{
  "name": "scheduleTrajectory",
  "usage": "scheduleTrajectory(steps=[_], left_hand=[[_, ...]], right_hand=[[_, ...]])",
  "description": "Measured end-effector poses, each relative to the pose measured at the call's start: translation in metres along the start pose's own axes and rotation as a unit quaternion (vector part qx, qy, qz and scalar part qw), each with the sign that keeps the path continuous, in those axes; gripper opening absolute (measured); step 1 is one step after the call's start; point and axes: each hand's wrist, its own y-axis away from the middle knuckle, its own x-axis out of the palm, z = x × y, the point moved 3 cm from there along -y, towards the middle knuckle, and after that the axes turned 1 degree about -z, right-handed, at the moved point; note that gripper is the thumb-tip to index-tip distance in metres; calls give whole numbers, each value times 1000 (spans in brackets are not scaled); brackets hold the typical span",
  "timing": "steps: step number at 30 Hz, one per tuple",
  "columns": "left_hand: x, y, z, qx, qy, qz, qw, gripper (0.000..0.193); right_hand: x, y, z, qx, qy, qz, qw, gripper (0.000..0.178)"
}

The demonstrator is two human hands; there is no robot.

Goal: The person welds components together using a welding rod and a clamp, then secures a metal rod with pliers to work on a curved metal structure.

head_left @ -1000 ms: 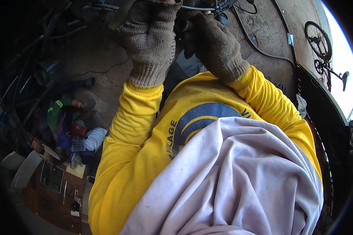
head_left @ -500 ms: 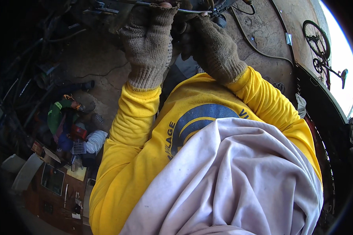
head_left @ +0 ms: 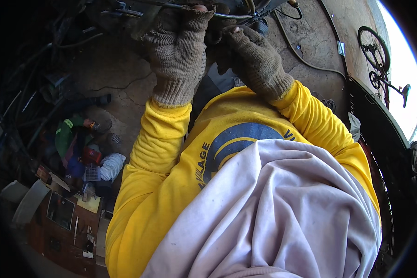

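Both my hands wear worn, grey-brown knitted gloves with bare fingertips showing. At the top, my left hand (head_left: 178,58) is raised to a thin metal rod or tube (head_left: 231,16), its thumb tip over it and its fingers curled out of sight. Just right of it, my right hand (head_left: 259,60) is closed, with thumb and fingers bent together below the rod. Whatever either hand grips is hidden by the gloves and dark shadow. Dark machine parts and hoses (head_left: 264,5) surround the rod, cut off by the upper edge.
On the left another person (head_left: 65,136) in green crouches by a red object (head_left: 91,156). A brown table (head_left: 65,241) with a dark panel stands at lower left. A hose (head_left: 306,60) crosses the cracked floor. A bicycle (head_left: 380,65) stands far right, beyond a dark metal panel (head_left: 380,106).
My right hand has shifted slightly down, its thumb coming away from the rod. My left hand stays almost in place. Orange sparks near the other person have faded.
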Motion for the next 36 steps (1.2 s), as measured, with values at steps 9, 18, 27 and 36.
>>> scheduleTrajectory(steps=[9,18,27,36], left_hand=[[15,-3,8,21,233,-23,972,14],[32,-3,-8,-7,133,-97,986,11],[28,-12,2,81,101,-83,988,14],[34,-18,-1,118,213,-66,968,17]], right_hand=[[-51,9,-1,26,46,-8,999,40],[-198,50,-46,95,77,-178,976,31],[-123,32,-41,145,124,-90,978,39],[-31,-1,-26,-16,68,-27,997,46]])
